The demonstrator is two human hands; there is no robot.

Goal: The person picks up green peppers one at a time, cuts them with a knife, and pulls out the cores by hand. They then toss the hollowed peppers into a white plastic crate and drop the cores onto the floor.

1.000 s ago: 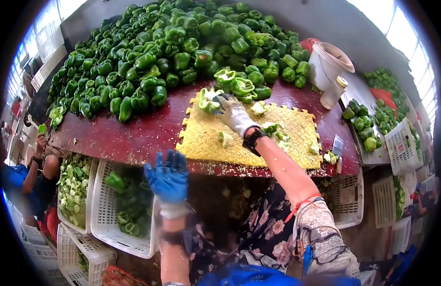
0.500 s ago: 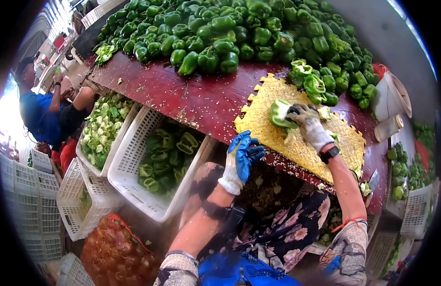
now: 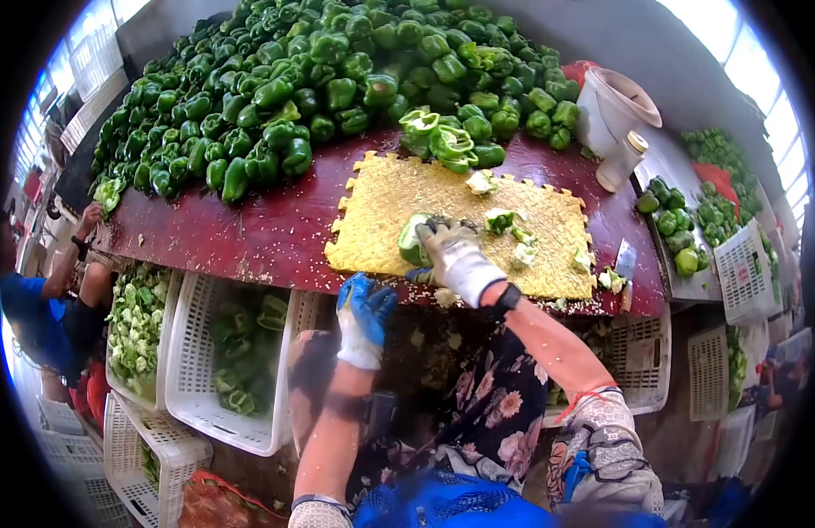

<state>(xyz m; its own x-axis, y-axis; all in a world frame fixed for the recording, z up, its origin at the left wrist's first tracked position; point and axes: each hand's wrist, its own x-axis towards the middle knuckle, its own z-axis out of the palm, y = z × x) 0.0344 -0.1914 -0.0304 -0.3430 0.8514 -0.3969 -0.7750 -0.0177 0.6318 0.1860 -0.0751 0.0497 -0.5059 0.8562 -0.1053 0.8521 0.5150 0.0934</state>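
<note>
My right hand (image 3: 453,251), in a soiled white glove, has its fingers on a cut green pepper (image 3: 414,239) whose pale inside shows. Both are over the yellow mat (image 3: 372,207) with a jagged edge. My left hand (image 3: 363,317), in a blue and white glove, is held at the near edge of the red table (image 3: 231,238), fingers apart and nothing in it. Pepper cores (image 3: 524,255) and scraps lie to the right on the mat. Cut peppers (image 3: 450,143) rest at its far edge. A knife (image 3: 626,261) lies at the table's right end.
A large heap of green peppers (image 3: 337,92) covers the back. A white bucket (image 3: 601,110) and a jar (image 3: 620,163) stand at the back right. Crates (image 3: 189,370) with pepper pieces and cores are at the left below the table. A person in blue (image 3: 38,321) sits at far left.
The view has turned, so the table appears shifted left. My right hand, still at the cut pepper, is nearer the mat's front edge. My left hand remains apart from it.
</note>
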